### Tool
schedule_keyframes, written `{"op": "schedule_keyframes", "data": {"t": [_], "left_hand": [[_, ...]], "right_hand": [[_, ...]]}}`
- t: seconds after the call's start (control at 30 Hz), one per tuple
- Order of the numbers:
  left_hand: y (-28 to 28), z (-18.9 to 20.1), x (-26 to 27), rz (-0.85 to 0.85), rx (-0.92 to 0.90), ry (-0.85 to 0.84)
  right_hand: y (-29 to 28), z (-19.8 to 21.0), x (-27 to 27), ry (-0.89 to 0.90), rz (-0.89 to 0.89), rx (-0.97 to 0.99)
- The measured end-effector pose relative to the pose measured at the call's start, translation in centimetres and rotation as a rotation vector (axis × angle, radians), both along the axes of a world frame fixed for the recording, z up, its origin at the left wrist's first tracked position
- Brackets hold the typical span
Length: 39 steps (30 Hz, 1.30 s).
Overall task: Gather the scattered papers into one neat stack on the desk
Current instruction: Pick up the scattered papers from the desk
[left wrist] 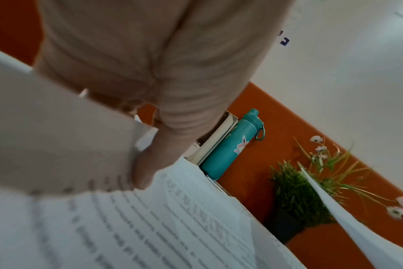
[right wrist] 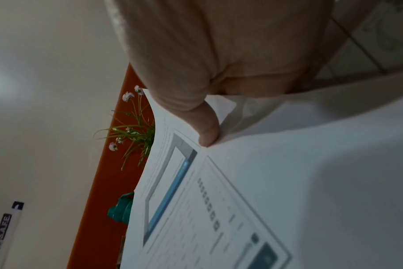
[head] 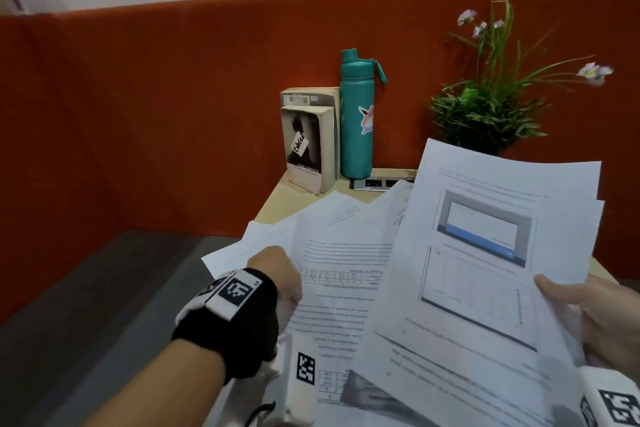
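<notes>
Several white printed papers [head: 349, 274] are fanned out and lifted above the pale wooden desk [head: 277, 198]. My left hand [head: 277, 281] grips the left side of the fan, thumb on the text pages [left wrist: 173, 218], fingers hidden beneath. My right hand [head: 595, 315] pinches the right edge of the top sheets; the uppermost shows a grey and blue screenshot [head: 485, 229]. In the right wrist view my thumb [right wrist: 207, 131] presses on that sheet [right wrist: 219, 200]. The sheets are not aligned.
At the back of the desk two books [head: 308, 142] lean on an orange partition [head: 156, 107], beside a teal bottle [head: 356, 118]. A potted plant with small flowers [head: 485, 107] stands at the back right. A socket panel [head: 377, 183] lies behind the papers.
</notes>
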<state>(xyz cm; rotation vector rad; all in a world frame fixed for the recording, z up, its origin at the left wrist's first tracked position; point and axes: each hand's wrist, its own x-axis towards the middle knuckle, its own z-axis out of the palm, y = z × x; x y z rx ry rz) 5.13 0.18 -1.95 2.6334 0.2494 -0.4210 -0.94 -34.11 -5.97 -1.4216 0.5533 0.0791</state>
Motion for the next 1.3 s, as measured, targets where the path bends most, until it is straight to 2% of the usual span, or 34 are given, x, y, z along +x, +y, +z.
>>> {"op": "schedule_keyframes", "data": {"t": [0.1,0.23,0.33,0.4,0.47,0.57,0.77,0.8,0.9,1.0,1.13,1.3], "left_hand": [[0.4,-0.5,-0.5,0.015,-0.247,-0.145],[1.3,-1.1,-1.3,0.004,-0.442,-0.067],[2.8,-0.1,-0.5,0.037,-0.614,-0.152],[2.9,0.4,-0.3,0.052,-0.726,-0.095],[2.4,0.0,-0.5,0.024,-0.795,-0.034],[1.9,-0.3,-0.3,0.040,-0.894,-0.052],[2.6,-0.4,-0.1,0.048,-0.953,-0.058],[2.6,-0.6,-0.2,0.054,-0.974,-0.048],[2.3,-1.0,-0.3,0.047,-1.065,-0.041],[2.1,-1.2,-0.5,0.099,-1.186,-0.062],[1.4,-0.8,-0.9,0.094,-1.240,-0.067],[1.1,0.6,-1.3,-0.102,-1.175,-0.069]], "right_hand": [[0.7,0.8,-0.5,-0.002,0.002,0.025],[1.4,1.3,-0.5,-0.001,0.046,-0.007],[1.8,2.2,-0.3,-0.034,0.060,-0.091],[2.1,2.8,0.0,-0.062,0.074,-0.116],[3.0,3.0,0.2,-0.065,0.119,-0.100],[4.9,3.0,0.6,-0.084,0.173,-0.089],[6.8,4.1,1.1,-0.160,0.218,0.029],[7.3,4.0,1.2,-0.141,0.219,-0.015],[9.2,3.0,2.3,-0.061,0.219,-0.343],[11.2,2.9,3.0,-0.047,0.188,-0.451],[12.8,3.4,3.6,-0.104,0.185,-0.448],[13.6,3.6,3.4,-0.174,0.217,-0.295]]}}
